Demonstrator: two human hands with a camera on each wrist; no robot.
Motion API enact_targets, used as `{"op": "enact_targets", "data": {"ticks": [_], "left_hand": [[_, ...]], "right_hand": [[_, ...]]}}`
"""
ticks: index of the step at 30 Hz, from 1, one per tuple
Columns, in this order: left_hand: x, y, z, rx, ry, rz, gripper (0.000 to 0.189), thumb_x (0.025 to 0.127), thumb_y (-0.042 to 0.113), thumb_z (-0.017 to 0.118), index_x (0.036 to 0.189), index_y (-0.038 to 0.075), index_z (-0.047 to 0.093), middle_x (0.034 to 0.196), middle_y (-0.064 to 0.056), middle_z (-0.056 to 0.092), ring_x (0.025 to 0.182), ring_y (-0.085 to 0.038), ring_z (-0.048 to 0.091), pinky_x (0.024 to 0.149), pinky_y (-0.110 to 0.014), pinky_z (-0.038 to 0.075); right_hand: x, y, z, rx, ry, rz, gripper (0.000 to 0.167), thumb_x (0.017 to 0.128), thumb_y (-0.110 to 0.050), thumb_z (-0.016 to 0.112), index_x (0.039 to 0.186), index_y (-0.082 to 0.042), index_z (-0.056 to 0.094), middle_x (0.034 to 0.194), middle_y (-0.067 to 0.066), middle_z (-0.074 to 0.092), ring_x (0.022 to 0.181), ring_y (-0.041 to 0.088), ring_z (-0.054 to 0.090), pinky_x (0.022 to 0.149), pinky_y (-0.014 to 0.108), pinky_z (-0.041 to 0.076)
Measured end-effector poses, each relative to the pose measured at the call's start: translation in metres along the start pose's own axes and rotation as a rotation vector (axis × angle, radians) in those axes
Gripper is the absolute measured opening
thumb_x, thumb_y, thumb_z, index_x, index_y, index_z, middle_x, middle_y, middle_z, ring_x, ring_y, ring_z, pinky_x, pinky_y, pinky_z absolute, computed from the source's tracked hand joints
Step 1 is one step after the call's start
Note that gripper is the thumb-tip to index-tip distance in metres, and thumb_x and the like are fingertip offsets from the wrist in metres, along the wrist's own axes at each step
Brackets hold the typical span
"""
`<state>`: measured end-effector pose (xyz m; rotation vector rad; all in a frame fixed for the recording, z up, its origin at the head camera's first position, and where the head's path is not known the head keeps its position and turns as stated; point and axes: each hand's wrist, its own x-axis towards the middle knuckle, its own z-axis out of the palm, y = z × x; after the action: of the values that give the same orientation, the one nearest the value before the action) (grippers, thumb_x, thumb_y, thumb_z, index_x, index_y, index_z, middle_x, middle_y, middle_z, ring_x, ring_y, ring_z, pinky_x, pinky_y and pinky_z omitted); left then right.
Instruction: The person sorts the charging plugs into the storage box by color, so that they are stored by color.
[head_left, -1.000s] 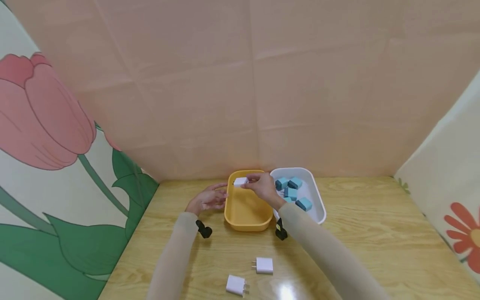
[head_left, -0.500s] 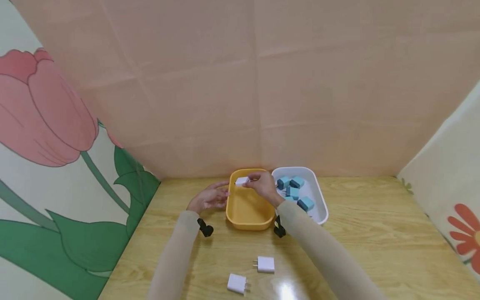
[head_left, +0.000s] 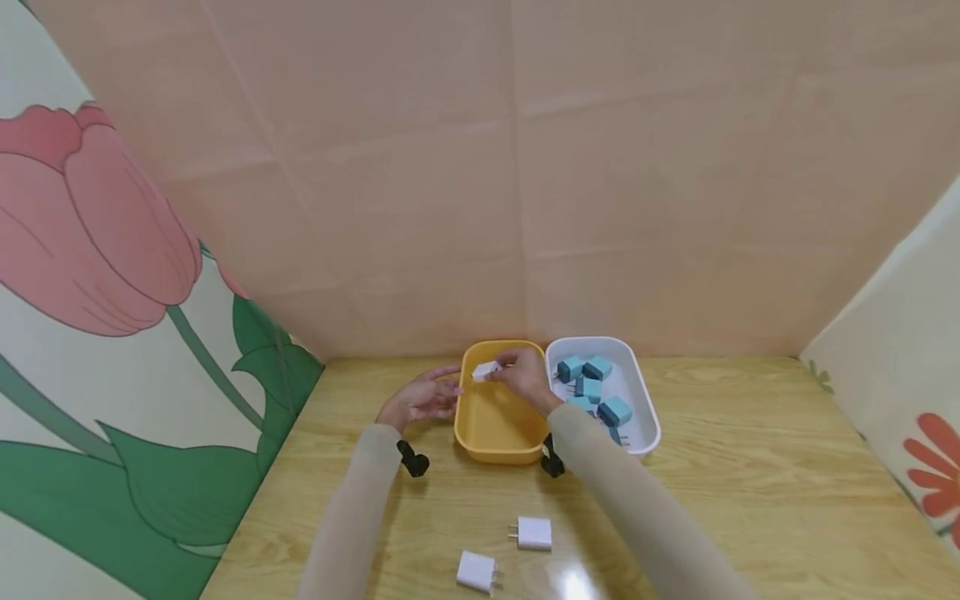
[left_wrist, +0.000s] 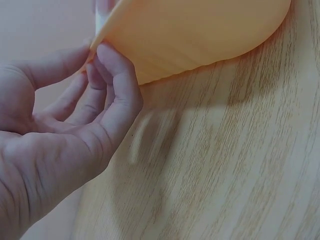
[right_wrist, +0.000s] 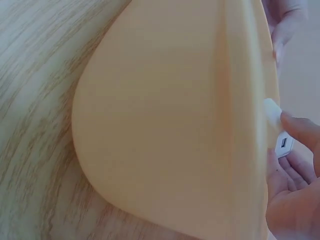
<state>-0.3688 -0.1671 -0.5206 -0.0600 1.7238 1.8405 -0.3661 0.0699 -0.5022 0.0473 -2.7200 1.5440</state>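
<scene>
A white USB charger (head_left: 486,371) is pinched in my right hand (head_left: 523,375) over the far part of an orange-yellow tray (head_left: 498,427). In the right wrist view, thumb and fingers hold the charger (right_wrist: 283,143) beside the tray's edge, its USB port showing. My left hand (head_left: 423,398) is at the tray's left side. The left wrist view shows its thumb and curled fingers pinching the tray rim (left_wrist: 111,24). Two white chargers lie on the table: one (head_left: 534,533) with prongs to the left, another (head_left: 476,572) with prongs to the right.
To the right of the yellow tray stands a white tray (head_left: 647,408) with several blue chargers (head_left: 615,410) in it, partly behind the right sleeve. Both trays stand on a wood-grain table (head_left: 735,467), close to a plain beige backdrop (head_left: 660,208).
The right hand has tilted the white charger and lowered it a little over the yellow tray. Its forearm has shifted slightly, showing more of the blue chargers. The left hand keeps its place.
</scene>
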Motion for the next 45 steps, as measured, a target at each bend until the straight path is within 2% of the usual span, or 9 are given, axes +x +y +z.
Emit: {"op": "enact_targets", "data": {"ticks": [4,11,14,17,23,30,36,45], "left_hand": [[0.0,-0.001,0.001,0.002,0.005,0.014,0.063,0.102,0.002,0.062,0.159,0.021,0.044,0.108,-0.003,0.07,0.086,-0.012,0.066,0.081,-0.03,0.057],[0.0,-0.003,0.003,-0.009,0.002,0.001,0.066,0.102,0.0,0.062,0.162,0.02,0.041,0.141,-0.017,0.059,0.09,-0.013,0.064,0.078,-0.029,0.058],[0.0,-0.003,0.003,-0.008,0.015,0.004,0.065,0.102,0.001,0.063,0.161,0.02,0.043,0.134,-0.016,0.062,0.089,-0.014,0.064,0.078,-0.03,0.058],[0.0,-0.001,0.004,0.009,0.018,0.017,0.064,0.102,0.002,0.063,0.16,0.02,0.044,0.127,-0.014,0.064,0.086,-0.013,0.064,0.078,-0.03,0.057],[-0.001,-0.001,0.002,0.008,0.011,0.008,0.063,0.102,0.002,0.063,0.159,0.021,0.044,0.136,-0.016,0.062,0.09,-0.014,0.065,0.079,-0.03,0.057],[0.0,-0.001,0.001,0.006,0.006,0.009,0.064,0.102,0.001,0.063,0.16,0.021,0.043,0.124,-0.012,0.066,0.086,-0.013,0.065,0.077,-0.03,0.057],[0.0,0.0,0.002,0.008,0.001,0.007,0.064,0.102,0.001,0.062,0.16,0.021,0.042,0.112,-0.009,0.069,0.083,-0.014,0.065,0.076,-0.03,0.056],[0.001,0.0,0.002,0.005,-0.001,-0.004,0.066,0.102,0.001,0.063,0.161,0.021,0.042,0.111,-0.01,0.069,0.083,-0.014,0.066,0.075,-0.029,0.058]], "right_hand": [[-0.002,0.002,0.0,-0.008,-0.024,0.019,0.039,0.083,-0.016,0.091,0.115,0.0,0.078,0.117,0.018,0.079,0.103,0.027,0.072,0.095,0.041,0.062],[-0.005,0.008,0.0,-0.04,-0.075,0.078,0.044,0.087,-0.022,0.088,0.125,-0.003,0.075,0.13,0.017,0.074,0.114,0.031,0.069,0.101,0.046,0.06],[-0.005,0.003,-0.002,-0.036,-0.074,0.049,0.049,0.087,-0.025,0.087,0.127,-0.001,0.073,0.135,0.019,0.072,0.121,0.035,0.069,0.104,0.049,0.058],[-0.005,-0.001,-0.004,-0.016,-0.059,-0.009,0.045,0.087,-0.024,0.087,0.123,0.001,0.074,0.13,0.02,0.074,0.122,0.037,0.07,0.104,0.049,0.058],[-0.011,-0.007,-0.008,0.0,-0.044,-0.066,0.033,0.086,-0.02,0.088,0.11,0.001,0.079,0.109,0.015,0.08,0.104,0.031,0.074,0.092,0.042,0.062],[-0.017,-0.012,-0.016,0.051,-0.071,-0.132,0.028,0.085,-0.013,0.087,0.106,0.005,0.079,0.098,0.016,0.081,0.09,0.025,0.078,0.078,0.031,0.063],[-0.028,-0.015,-0.025,0.103,-0.126,-0.096,0.025,0.086,-0.014,0.087,0.105,-0.001,0.079,0.099,0.012,0.081,0.087,0.017,0.075,0.079,0.028,0.062],[-0.046,-0.013,-0.038,0.184,-0.149,-0.048,0.018,0.089,-0.012,0.085,0.104,-0.006,0.079,0.1,0.01,0.081,0.087,0.013,0.073,0.081,0.027,0.061]]}}
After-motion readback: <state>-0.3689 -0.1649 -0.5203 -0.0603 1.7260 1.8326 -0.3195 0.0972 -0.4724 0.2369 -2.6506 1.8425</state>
